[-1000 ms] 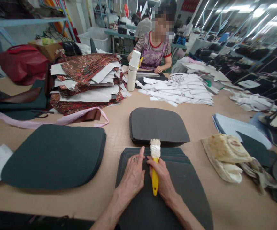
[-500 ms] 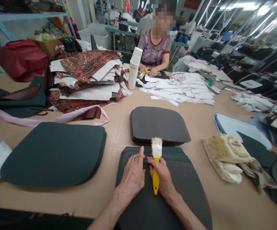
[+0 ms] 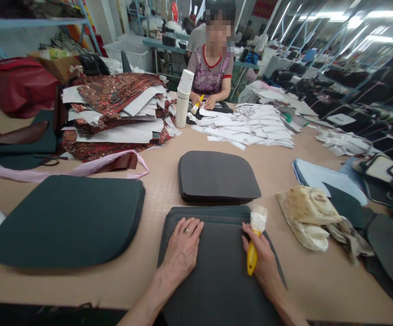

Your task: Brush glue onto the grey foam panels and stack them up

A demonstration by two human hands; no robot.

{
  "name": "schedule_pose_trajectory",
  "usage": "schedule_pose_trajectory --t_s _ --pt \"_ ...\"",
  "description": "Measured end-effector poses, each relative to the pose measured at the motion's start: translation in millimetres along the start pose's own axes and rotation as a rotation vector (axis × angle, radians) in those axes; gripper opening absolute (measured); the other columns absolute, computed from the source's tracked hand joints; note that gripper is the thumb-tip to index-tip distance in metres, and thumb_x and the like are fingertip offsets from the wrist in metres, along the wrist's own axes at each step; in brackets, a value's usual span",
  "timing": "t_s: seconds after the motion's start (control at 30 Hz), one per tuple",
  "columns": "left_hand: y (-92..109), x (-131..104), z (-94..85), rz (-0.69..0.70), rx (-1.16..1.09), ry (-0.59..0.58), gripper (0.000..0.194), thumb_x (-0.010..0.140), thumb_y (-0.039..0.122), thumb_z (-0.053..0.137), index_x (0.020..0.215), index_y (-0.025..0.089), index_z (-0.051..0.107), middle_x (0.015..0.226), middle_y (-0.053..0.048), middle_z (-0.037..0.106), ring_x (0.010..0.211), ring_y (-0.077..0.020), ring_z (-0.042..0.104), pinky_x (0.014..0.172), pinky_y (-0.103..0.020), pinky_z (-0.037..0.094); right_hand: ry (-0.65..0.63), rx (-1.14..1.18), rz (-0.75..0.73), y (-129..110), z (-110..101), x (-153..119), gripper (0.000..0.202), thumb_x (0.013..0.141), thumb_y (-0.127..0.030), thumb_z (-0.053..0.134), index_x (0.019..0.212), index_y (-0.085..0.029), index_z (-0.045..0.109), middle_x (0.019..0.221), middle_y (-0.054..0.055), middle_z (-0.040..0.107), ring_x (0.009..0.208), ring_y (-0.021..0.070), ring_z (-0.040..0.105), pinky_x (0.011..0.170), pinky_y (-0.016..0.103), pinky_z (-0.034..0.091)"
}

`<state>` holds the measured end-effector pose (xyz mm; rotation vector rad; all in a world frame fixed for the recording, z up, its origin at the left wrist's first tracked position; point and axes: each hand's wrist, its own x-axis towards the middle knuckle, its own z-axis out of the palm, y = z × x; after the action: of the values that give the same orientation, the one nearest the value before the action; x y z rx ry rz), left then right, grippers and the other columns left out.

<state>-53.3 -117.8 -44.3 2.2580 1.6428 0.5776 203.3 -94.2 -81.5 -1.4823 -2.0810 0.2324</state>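
Directly before me lies a fanned stack of dark panels (image 3: 223,271), its far edges stepped. My left hand (image 3: 183,244) rests palm down on the upper left of the stack, fingers extended, a ring on one finger. At the stack's right side my right hand (image 3: 262,253) holds a brush (image 3: 253,253) with a yellow handle, its whitish bristles pointing away from me. Just beyond is a smaller pile of dark grey panels (image 3: 218,175). A pile of dark green panels (image 3: 67,222) sits to the left.
Patterned red and white pieces (image 3: 114,108) are heaped at the back left beside white cups (image 3: 182,99). Across the table (image 3: 162,253) a person (image 3: 210,68) holds another brush near white strips (image 3: 250,124). A stained cloth (image 3: 308,210) lies at the right.
My hands have moved apart. The right one has carried the brush to the stack's right edge, while the left has flattened onto the panels. The whole view has shifted slightly.
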Motion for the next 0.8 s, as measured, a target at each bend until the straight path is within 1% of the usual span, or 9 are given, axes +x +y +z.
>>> schedule_pose_trajectory --t_s 0.1,0.2,0.27,0.33,0.43,0.6,0.7,0.73,0.8 --pt "7.5 4.8 -4.4 -0.026 -0.019 -0.026 0.042 0.082 0.01 0.039 0.122 0.017 0.048 0.122 -0.007 0.057 0.115 -0.0203 0.049 0.106 -0.045 0.033 0.043 -0.046 0.054 18.9 -5.8 -7.4 0.036 0.088 -0.03 0.045 0.121 -0.018 0.052 0.116 0.013 0.058 0.107 0.0241 0.057 0.089 0.041 0.05" --pt "28.1 13.0 0.8 -0.062 -0.003 -0.031 0.04 0.081 0.015 0.044 0.12 0.014 0.05 0.12 -0.011 0.058 0.113 -0.0231 0.051 0.107 -0.048 0.03 0.047 -0.064 0.022 25.1 -2.8 -11.0 0.036 0.088 -0.033 0.043 0.12 -0.018 0.053 0.116 0.013 0.058 0.107 0.0251 0.057 0.089 0.043 0.049" --pt "42.3 17.0 10.6 -0.046 0.016 -0.027 0.043 0.086 0.024 0.042 0.128 0.015 0.044 0.133 -0.011 0.05 0.123 -0.0233 0.043 0.109 -0.045 0.029 0.044 -0.07 0.001 27.1 0.5 -12.7 0.037 0.089 -0.035 0.042 0.119 -0.018 0.053 0.118 0.013 0.058 0.107 0.0253 0.057 0.089 0.043 0.049" --pt "49.4 16.8 20.2 -0.041 0.047 -0.04 0.047 0.089 0.033 0.039 0.132 0.015 0.04 0.14 -0.009 0.043 0.13 -0.0221 0.035 0.11 -0.042 0.029 0.045 -0.079 -0.006 29.0 3.1 -14.1 0.038 0.089 -0.038 0.041 0.12 -0.018 0.053 0.118 0.013 0.058 0.106 0.0256 0.058 0.087 0.043 0.05" --pt "41.3 6.4 23.5 -0.098 0.117 -0.02 0.052 0.089 0.039 0.039 0.134 0.012 0.038 0.142 -0.011 0.039 0.133 -0.023 0.03 0.109 -0.042 0.03 0.071 -0.111 -0.009 30.4 5.2 -14.7 0.041 0.089 -0.043 0.04 0.118 -0.017 0.053 0.115 0.014 0.061 0.1 0.0264 0.06 0.083 0.043 0.05" --pt "5.5 -20.6 9.6 -0.218 0.229 0.061 0.053 0.086 0.033 0.042 0.134 0.009 0.037 0.141 -0.015 0.038 0.132 -0.0277 0.031 0.106 -0.049 0.03 0.075 -0.174 0.034 32.6 -0.8 -13.0 0.047 0.087 -0.048 0.04 0.118 -0.015 0.053 0.114 0.015 0.061 0.094 0.0261 0.062 0.08 0.04 0.05" --pt "-3.0 -28.9 7.8 -0.256 0.259 0.092 0.057 0.084 0.03 0.045 0.135 0.007 0.034 0.142 -0.017 0.036 0.133 -0.03 0.028 0.104 -0.052 0.032 0.184 -0.266 0.118 35.7 -12.0 -15.6 0.052 0.085 -0.053 0.041 0.115 -0.013 0.055 0.097 0.016 0.066 0.079 0.0277 0.064 0.069 0.041 0.051" --pt "-3.4 -30.7 7.4 -0.264 0.259 0.113 0.058 0.084 0.03 0.046 0.136 0.008 0.032 0.143 -0.018 0.034 0.134 -0.0308 0.025 0.104 -0.052 0.032 0.229 -0.294 0.124 35.2 -15.2 -18.0 0.052 0.084 -0.054 0.041 0.113 -0.013 0.056 0.094 0.016 0.067 0.079 0.0293 0.064 0.068 0.043 0.05" --pt "-4.7 -34.6 3.0 -0.282 0.25 0.174 0.06 0.084 0.03 0.046 0.138 0.012 0.028 0.145 -0.017 0.03 0.136 -0.0317 0.02 0.102 -0.053 0.034 0.274 -0.281 0.039 29.7 -16.5 -24.7 0.048 0.084 -0.052 0.044 0.109 -0.014 0.058 0.101 0.018 0.065 0.089 0.0333 0.062 0.075 0.049 0.048"
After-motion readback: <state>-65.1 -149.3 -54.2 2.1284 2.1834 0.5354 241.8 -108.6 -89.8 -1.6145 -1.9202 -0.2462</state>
